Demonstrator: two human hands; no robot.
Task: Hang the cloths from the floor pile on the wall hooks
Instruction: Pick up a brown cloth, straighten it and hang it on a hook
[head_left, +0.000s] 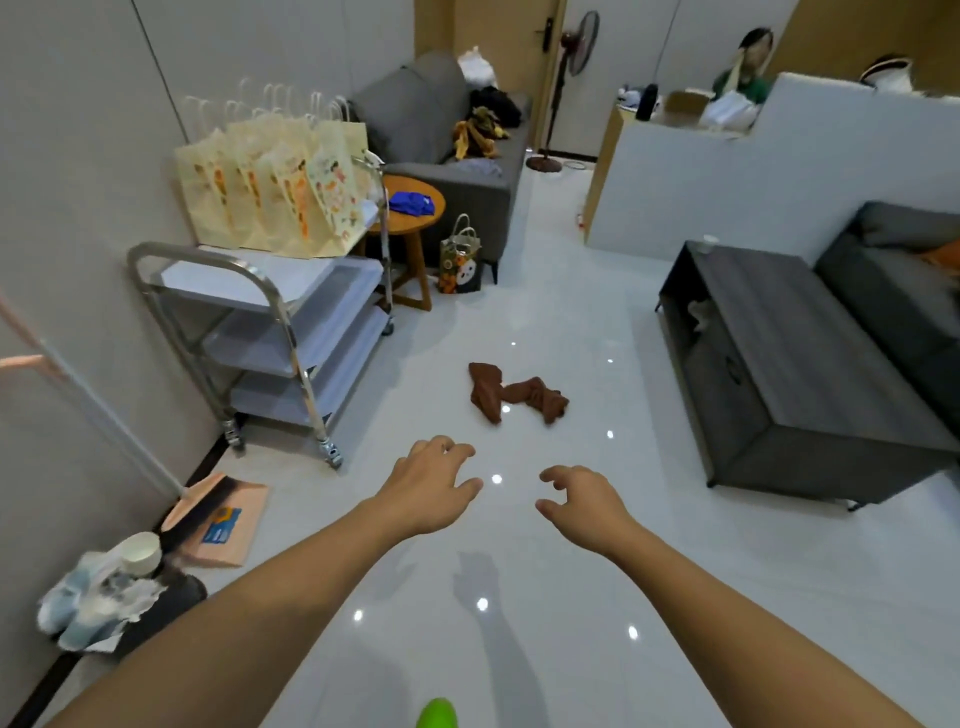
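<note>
brown cloths (517, 393), two, on floor; left hand (434, 480), right hand (584, 499) empty, loosely curled.

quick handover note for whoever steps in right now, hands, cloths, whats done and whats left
Left hand: open, nothing in its grip, stretched forward over the floor.
Right hand: open, also holding nothing.
Crumpled brown cloths: lying in a small pile on the glossy white tiled floor, ahead of both hands, untouched.
Done: nothing visible; no wall hooks in view.
Left: pick up the cloths, then hang them.

Ahead of you, the cloths (517, 393) lie on the floor (571, 571), between the cart (270, 332) left and low table (795, 364) right.
</note>
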